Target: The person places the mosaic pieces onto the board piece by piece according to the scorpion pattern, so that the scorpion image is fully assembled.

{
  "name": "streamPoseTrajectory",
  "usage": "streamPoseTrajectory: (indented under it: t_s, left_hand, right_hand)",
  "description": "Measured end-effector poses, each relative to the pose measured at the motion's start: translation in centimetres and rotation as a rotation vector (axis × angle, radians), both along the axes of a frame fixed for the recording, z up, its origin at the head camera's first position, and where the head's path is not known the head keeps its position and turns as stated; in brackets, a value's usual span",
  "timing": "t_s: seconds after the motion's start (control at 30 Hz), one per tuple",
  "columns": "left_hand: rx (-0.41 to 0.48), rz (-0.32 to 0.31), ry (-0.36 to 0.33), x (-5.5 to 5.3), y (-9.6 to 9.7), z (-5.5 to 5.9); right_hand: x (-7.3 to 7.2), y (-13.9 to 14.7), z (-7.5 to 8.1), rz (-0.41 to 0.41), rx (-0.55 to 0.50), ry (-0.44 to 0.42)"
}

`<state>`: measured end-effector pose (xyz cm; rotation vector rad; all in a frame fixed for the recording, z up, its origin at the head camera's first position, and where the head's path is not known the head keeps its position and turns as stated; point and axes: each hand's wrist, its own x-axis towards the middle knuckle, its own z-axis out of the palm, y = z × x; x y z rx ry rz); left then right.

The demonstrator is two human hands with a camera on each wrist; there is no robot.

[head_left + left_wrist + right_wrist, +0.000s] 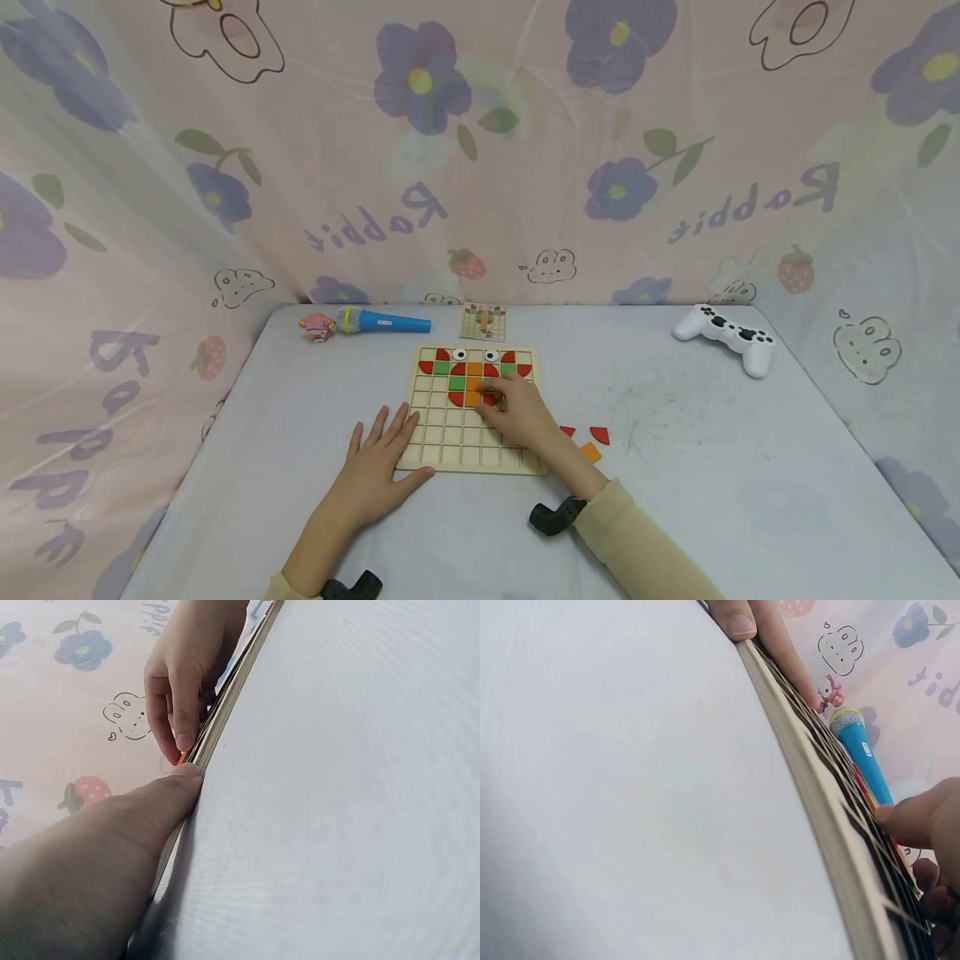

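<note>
A square wooden grid board [442, 454] lies on the table. Red, green and orange tiles fill part of its upper rows, along with two round eye tiles [460, 355]. My right hand [519, 410] is over the board's right half, thumb and index finger bent around a red quarter-circle tile [490, 400] beside the orange column [473, 384]. The hand covers some cells there. In the right wrist view, the thumb [904, 819] touches the tiles. My left hand [377, 467] lies spread at the board's left edge, fingertips on its border and thumb by the lower edge.
Loose red tiles [600, 435] and an orange tile [590, 452] lie right of the board, partly behind my right forearm. A pattern card [483, 322], blue microphone [393, 322] and pink figurine [317, 327] sit at the back. A white game controller [726, 335] lies back right.
</note>
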<state>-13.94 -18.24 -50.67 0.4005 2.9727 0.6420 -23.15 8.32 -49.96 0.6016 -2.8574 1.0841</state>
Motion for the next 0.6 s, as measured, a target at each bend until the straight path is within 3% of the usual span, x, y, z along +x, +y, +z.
streamPoseTrajectory:
  t_s: [0.6]
  left_hand:
    - [0.002, -0.001, 0.009, -0.03, -0.04, -0.20]
  right_hand:
    - [0.12, -0.17, 0.29, 0.006, 0.001, -0.006]
